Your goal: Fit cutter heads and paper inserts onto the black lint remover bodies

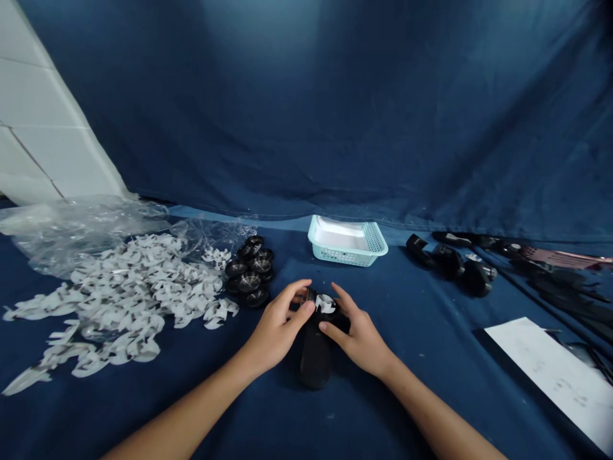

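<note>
In the head view a black object (315, 358) with a long rounded body lies on the blue cloth in front of me. A small white plastic piece (325, 304) sits in its round far end. From the left, my left hand (282, 322) pinches a small dark part (311, 295) between thumb and fingers, right beside that end. My right hand (361, 332) curves around the right side of the round end, its thumb and fingers closed on the black object. What exactly the dark part is, I cannot make out.
Many white plastic pieces (143, 281) lie heaped at left, by clear plastic bags (86, 223). Several round black parts (249, 281) are stacked closer in. A light-green basket (347, 255) stands behind my hands. To the right are black parts (450, 263) and a white sheet (550, 374).
</note>
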### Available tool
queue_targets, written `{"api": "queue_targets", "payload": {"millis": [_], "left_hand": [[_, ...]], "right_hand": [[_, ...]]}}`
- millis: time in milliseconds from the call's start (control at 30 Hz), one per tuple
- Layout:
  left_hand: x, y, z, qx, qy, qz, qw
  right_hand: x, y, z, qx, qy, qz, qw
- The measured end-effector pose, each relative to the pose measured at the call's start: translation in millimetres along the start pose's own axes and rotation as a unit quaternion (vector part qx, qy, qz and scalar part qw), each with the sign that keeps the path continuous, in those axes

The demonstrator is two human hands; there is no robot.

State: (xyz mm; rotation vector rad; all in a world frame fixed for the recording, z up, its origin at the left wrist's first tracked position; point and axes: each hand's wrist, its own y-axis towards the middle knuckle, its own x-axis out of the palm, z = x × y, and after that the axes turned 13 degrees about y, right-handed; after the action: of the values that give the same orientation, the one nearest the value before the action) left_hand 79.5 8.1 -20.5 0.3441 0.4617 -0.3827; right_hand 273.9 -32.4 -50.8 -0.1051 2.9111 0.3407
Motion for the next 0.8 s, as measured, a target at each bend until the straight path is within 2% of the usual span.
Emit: {"api": "queue_targets", "payload": {"millis": [167, 233, 300, 367, 467, 533, 633, 700, 800], "left_hand": [[0.7, -2.4, 2.9, -0.033, -0.117, -0.03, 0.992], [-0.8, -3.3, 5.6, -0.048, -0.153, -0.033, 0.987], [-2.9, -3.6, 7.7, -0.067, -0.184, -0.028, 0.98], [-5.2, -3.2, 8.9, -0.091, -0.226, -0.026, 0.97], [-8.8, -1.7, 9.3, -0.121, -0.303, -0.045, 0.944], [-10.8, -0.6, 9.4, -0.136, -0.344, -0.063, 0.927], [-12.4, 0.3, 9.4, -0.145, -0.371, -0.081, 0.914], [-12.9, 0.1, 8.9, -0.137, -0.37, -0.088, 0.915], [-13.6, -0.6, 7.5, -0.122, -0.356, -0.095, 0.921]], "right_hand": [[-6.7, -5.7, -13.2, -0.029, 0.081, 0.06, 0.994], [-10.6, -8.9, -20.0, -0.017, 0.113, 0.064, 0.991], [-13.3, -11.9, -25.8, 0.023, 0.17, 0.068, 0.983], [-14.3, -15.0, -30.3, 0.078, 0.28, 0.068, 0.954], [-13.9, -19.3, -35.6, 0.165, 0.458, 0.044, 0.872], [-13.6, -21.2, -38.0, 0.218, 0.506, 0.049, 0.833], [-14.2, -21.6, -38.8, 0.274, 0.544, 0.06, 0.79], [-15.5, -20.5, -37.2, 0.291, 0.568, 0.051, 0.768], [-19.6, -17.4, -33.8, 0.273, 0.566, 0.058, 0.776]]}}
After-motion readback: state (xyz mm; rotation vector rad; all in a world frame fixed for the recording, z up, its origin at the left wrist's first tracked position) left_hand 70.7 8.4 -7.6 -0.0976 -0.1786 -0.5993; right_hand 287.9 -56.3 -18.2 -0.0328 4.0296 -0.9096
